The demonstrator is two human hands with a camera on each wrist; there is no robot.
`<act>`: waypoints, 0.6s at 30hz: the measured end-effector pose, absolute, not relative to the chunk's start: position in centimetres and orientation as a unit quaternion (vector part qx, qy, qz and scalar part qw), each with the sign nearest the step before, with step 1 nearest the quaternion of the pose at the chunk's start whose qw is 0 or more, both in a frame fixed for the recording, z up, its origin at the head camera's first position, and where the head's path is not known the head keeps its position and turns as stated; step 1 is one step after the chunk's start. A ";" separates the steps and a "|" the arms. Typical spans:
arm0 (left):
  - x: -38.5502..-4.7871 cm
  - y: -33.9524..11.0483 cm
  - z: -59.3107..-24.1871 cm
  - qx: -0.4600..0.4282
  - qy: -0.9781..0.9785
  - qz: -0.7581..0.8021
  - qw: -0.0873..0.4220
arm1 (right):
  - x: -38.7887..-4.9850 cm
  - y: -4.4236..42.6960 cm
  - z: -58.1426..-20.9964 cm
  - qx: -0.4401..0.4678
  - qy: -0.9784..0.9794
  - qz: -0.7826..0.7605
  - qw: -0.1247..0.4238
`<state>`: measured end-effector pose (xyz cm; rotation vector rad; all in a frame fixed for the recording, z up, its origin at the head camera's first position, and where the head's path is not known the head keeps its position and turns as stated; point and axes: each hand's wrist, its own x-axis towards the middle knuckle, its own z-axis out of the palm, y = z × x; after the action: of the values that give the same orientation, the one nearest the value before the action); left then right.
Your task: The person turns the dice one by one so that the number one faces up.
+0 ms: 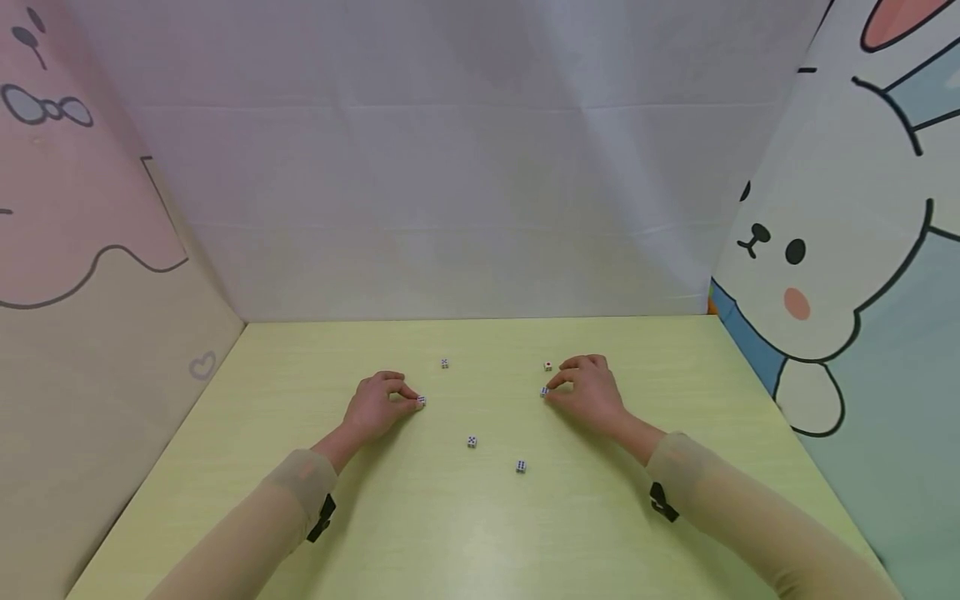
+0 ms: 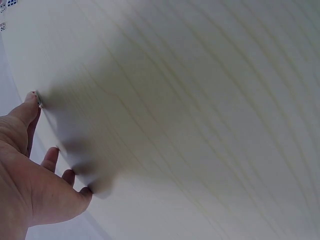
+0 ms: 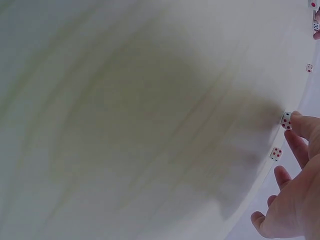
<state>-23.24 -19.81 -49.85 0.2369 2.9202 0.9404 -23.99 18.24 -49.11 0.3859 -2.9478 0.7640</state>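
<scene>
My left hand (image 1: pixel 381 406) pinches a small white die (image 1: pixel 422 401) between thumb and index finger, low over the left-middle of the table. In the left wrist view only a sliver of that die (image 2: pixel 38 100) shows at the fingertips. On the other side my right hand (image 1: pixel 588 392) holds another white die (image 1: pixel 544 392) at its thumb and index fingertips; red and dark pips show on this die (image 3: pixel 286 120) in the right wrist view. Close behind it, by the right fingers, stands a separate die (image 1: pixel 548 366) with a red pip on top.
More dice lie apart on the pale wooden table (image 1: pixel 420 533): one die (image 1: pixel 445 363) toward the back, another die (image 1: pixel 472 442) in the middle, and a third die (image 1: pixel 521 467) nearer the front. A white curtain (image 1: pixel 465 208) hangs behind; printed panels flank both sides.
</scene>
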 end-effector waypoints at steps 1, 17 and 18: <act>-23.3 -19.8 -49.9 0.077 0.948 0.306 0.032 | -24.0 18.2 -49.1 0.126 -0.960 0.248 0.036; -23.2 -19.7 -49.7 0.075 0.948 0.307 0.031 | -24.2 18.0 -49.4 0.126 -0.960 0.248 0.043; -23.2 -19.7 -49.6 0.075 0.948 0.307 0.031 | -24.2 18.0 -49.3 0.125 -0.959 0.250 0.042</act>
<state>-23.18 -19.66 -49.65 0.2309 2.9220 0.9468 -24.16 18.03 -49.33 0.3814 -2.9348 0.7651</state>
